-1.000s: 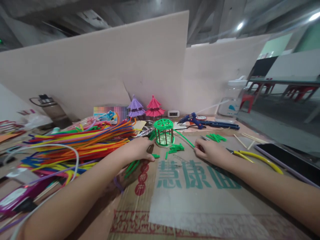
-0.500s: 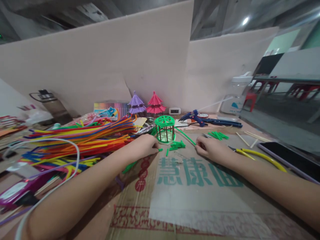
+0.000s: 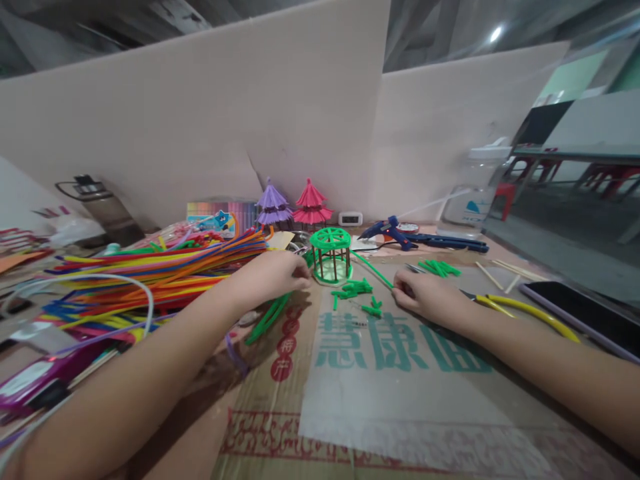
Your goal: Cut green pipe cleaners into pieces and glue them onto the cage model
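Observation:
My right hand (image 3: 420,291) rests on the board, fingers pinched on the end of a thin green pipe cleaner (image 3: 373,268). That strip slants back toward a small round frame (image 3: 332,257) with a green spoked top and brown posts. Left of the frame hovers my left hand (image 3: 280,275), its fingers curled; what they hold, if anything, is hidden. Short cut green pieces (image 3: 354,288) lie in front of the frame, with a few more (image 3: 373,307) nearer me. Yellow-handled pliers (image 3: 525,310) lie beside my right wrist, partly covered by it.
Bundles of coloured pipe cleaners (image 3: 165,267) fill the left side. Behind stand purple (image 3: 273,203) and pink (image 3: 313,203) pagoda models and a small clock (image 3: 350,219). A blue glue gun (image 3: 387,231), a plastic jug (image 3: 470,193) and a phone (image 3: 585,313) are at right.
My left hand has drawn back and slightly left, away from the cut green pieces. A few pieces now lie closer to me. My right hand stays nearly in place on the green pipe cleaner.

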